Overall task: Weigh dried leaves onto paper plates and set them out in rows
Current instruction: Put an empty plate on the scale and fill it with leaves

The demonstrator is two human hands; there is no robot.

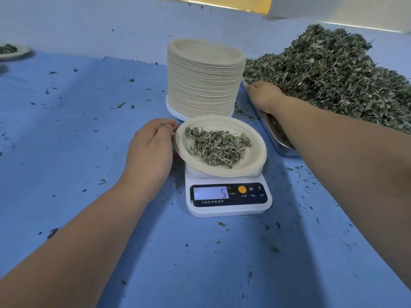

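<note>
Left hand (151, 150) is on the job, thumb and fingers pinching the left rim of the paper plate (251, 161). The plate sits on the white scale (229, 207) at centre, and its left edge looks a touch lifted. A loose portion of leaves (218, 147) lies in the middle of it, and the display shows a 5.

Over to the right, the right hand (263, 96) reaches to the near-left edge of the big leaf pile (333, 74), heaped on a metal tray (268, 126). Its fingers are turned under, so I cannot tell whether it holds anything.

Just beyond the scale stands a tall stack of plates (204, 78). Far left, a filled plate (11, 51) rests on the blue cloth (89, 130), which is speckled with crumbs of leaf.
</note>
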